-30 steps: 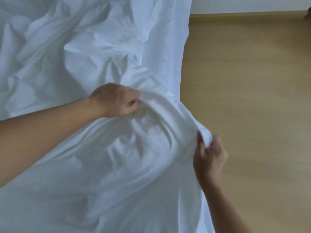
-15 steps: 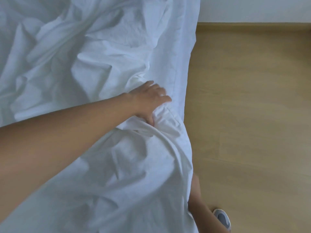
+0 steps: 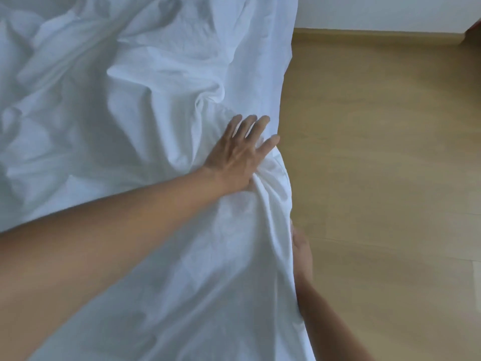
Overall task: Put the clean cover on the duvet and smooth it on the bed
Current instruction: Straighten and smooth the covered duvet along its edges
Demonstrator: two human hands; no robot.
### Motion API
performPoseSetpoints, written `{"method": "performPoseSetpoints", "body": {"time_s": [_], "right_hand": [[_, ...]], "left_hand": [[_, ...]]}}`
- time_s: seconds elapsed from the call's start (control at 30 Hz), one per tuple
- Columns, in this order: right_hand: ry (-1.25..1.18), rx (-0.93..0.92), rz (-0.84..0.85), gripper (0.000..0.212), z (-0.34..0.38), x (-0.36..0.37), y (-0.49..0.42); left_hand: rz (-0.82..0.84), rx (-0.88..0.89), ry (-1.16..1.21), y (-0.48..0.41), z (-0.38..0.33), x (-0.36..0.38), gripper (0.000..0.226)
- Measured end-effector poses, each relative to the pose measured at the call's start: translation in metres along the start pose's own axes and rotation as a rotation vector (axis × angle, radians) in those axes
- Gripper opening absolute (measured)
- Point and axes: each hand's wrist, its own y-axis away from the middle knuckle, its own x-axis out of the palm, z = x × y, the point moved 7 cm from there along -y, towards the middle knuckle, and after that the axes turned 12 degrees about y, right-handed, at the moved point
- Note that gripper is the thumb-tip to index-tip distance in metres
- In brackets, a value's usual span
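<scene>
A white duvet cover (image 3: pixel 145 105) lies crumpled across the bed and fills the left and middle of the view, its right edge hanging over the bed's side. My left hand (image 3: pixel 242 149) lies flat on the cover near that edge, fingers straight and spread, pressing the cloth; folds bunch just below the palm. My right hand (image 3: pixel 302 246) is at the hanging edge lower down, mostly hidden behind the cloth, so its fingers do not show. The duvet inside is not visible.
Light wooden floor (image 3: pixel 385 165) runs along the right side of the bed. A white wall with a wooden skirting board (image 3: pixel 377 35) closes the far end. A dark red object (image 3: pixel 475 29) shows at the top right corner.
My left hand let go of the bunched cloth, opened flat and slid right toward the edge. My right hand dropped from pinching the edge to behind the hanging cloth.
</scene>
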Motion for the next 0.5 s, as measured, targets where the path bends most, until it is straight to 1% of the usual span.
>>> {"method": "performPoseSetpoints", "body": {"time_s": [0.07,0.1,0.17,0.23,0.27,0.3,0.33,0.37,0.43,0.47,0.5], "right_hand": [[0.348,-0.107,-0.103,0.046,0.004,0.008,0.01],[0.491,-0.102,-0.149,0.047,-0.001,0.012,0.017],[0.592,-0.037,-0.194,0.053,-0.018,0.013,0.035],[0.624,-0.054,-0.212,0.058,-0.032,0.009,0.058],[0.706,-0.056,-0.164,0.055,-0.04,0.008,0.072],[0.834,-0.051,-0.074,0.047,-0.051,0.012,0.084],[0.959,-0.025,0.032,0.035,-0.065,0.018,0.094],[1.006,-0.013,0.108,0.025,-0.079,0.021,0.1],[0.875,-0.068,0.226,0.014,-0.083,0.027,0.108],[0.732,-0.086,0.229,0.012,-0.083,0.023,0.105],[0.57,-0.046,0.208,0.019,-0.085,0.015,0.102]], "left_hand": [[-0.195,0.01,0.172,0.041,-0.021,-0.012,0.044],[-0.206,-0.034,0.216,0.067,-0.027,-0.009,0.041],[-0.097,-0.197,0.266,0.117,-0.031,0.007,0.06],[0.06,-0.368,0.274,0.161,-0.033,0.029,0.08],[0.152,-0.409,0.257,0.177,-0.037,0.042,0.085],[0.223,-0.42,0.226,0.19,-0.043,0.054,0.087],[0.277,-0.42,0.201,0.198,-0.05,0.068,0.085],[0.298,-0.427,0.189,0.2,-0.054,0.079,0.08],[0.289,-0.443,0.22,0.191,-0.058,0.092,0.064],[0.285,-0.439,0.28,0.181,-0.057,0.093,0.056],[0.271,-0.43,0.362,0.172,-0.054,0.089,0.049]]}}
